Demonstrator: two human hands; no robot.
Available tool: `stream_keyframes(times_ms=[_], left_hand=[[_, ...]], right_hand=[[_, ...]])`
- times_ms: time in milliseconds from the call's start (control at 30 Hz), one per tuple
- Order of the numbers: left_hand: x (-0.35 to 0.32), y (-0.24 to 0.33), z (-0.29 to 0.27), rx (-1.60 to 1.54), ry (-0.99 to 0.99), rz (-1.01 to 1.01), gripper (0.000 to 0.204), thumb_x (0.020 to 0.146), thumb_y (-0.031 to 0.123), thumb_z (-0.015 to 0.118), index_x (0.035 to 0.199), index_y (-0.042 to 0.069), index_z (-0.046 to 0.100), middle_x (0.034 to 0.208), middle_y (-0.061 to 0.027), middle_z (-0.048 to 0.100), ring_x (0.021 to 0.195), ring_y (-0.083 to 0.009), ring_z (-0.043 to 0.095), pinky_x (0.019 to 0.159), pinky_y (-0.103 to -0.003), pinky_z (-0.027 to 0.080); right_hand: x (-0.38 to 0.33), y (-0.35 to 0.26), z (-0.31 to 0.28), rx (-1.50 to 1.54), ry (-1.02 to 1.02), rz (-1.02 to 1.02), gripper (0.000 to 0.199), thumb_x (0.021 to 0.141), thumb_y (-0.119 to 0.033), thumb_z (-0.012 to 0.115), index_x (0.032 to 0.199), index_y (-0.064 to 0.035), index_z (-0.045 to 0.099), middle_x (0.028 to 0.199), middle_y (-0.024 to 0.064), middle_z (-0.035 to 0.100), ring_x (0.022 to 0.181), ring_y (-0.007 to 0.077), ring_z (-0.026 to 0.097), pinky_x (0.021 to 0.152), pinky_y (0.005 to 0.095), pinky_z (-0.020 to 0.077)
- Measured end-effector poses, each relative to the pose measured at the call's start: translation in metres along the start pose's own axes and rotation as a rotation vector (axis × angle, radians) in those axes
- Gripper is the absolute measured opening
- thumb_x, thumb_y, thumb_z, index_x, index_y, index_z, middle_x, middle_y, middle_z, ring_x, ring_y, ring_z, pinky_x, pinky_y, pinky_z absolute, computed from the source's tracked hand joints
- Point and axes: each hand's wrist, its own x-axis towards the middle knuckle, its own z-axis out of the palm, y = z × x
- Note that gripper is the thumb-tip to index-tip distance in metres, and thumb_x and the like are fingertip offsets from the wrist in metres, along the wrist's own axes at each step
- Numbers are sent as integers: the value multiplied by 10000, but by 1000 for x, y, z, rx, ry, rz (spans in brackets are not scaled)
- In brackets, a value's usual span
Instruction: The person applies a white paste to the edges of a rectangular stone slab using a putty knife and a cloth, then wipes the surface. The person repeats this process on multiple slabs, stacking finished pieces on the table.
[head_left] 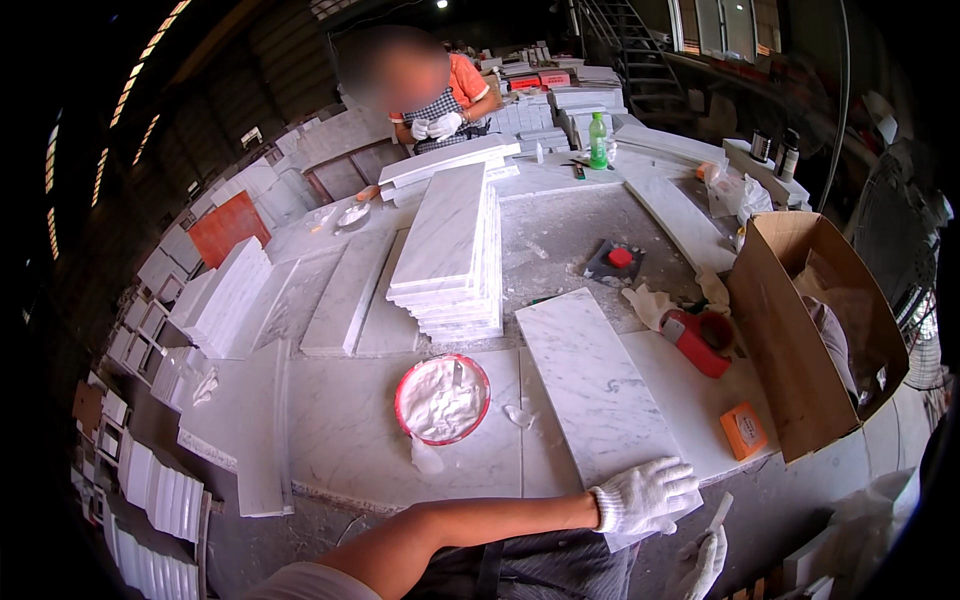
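A long white marble slab (pixel 600 390) with grey veins lies at a slant on the worktable, its near end jutting past the front edge. Across that near end rests my left hand (pixel 645 495), in a white knitted glove, fingers stretched out flat on the stone. Below and to the right, beyond the table edge, my gloved right hand (pixel 705 562) is closed on a putty knife (pixel 721 511) whose flat pale blade points up. Left of the slab stands a red-rimmed bowl (pixel 398 405) of white paste (pixel 440 405), with a small blade stuck in it.
Stacked marble slabs (pixel 440 235) rise at mid-table. Right of my slab lie a red tape dispenser (pixel 697 340), an orange box (pixel 743 430) and an open cardboard box (pixel 790 370). A green bottle (pixel 598 142) stands farther back. Across the table, a person in orange (pixel 468 80) wears white gloves.
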Motion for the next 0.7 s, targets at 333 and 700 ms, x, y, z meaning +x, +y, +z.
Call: stream_keyframes(times_ms=[333,700], left_hand=[[0,1,5,-3,64,-10,586,857,493,620,1276,84,611,1445,-139,470,1392,-306,365,1177,-473,250],[-5,-2,11,-2,127,-16,566,859,488,622,1282,112,612,1432,-116,490,1379,-301,377,1175,-482,244]], right_hand=[[4,18,-6,14,10,7,334,1002,-351,538,909,-36,597,729,16,527,639,109,453,616,282,382],[14,27,-11,-34,-86,-22,330,1007,-329,506,960,-21,613,740,31,554,657,122,486,623,270,392]])
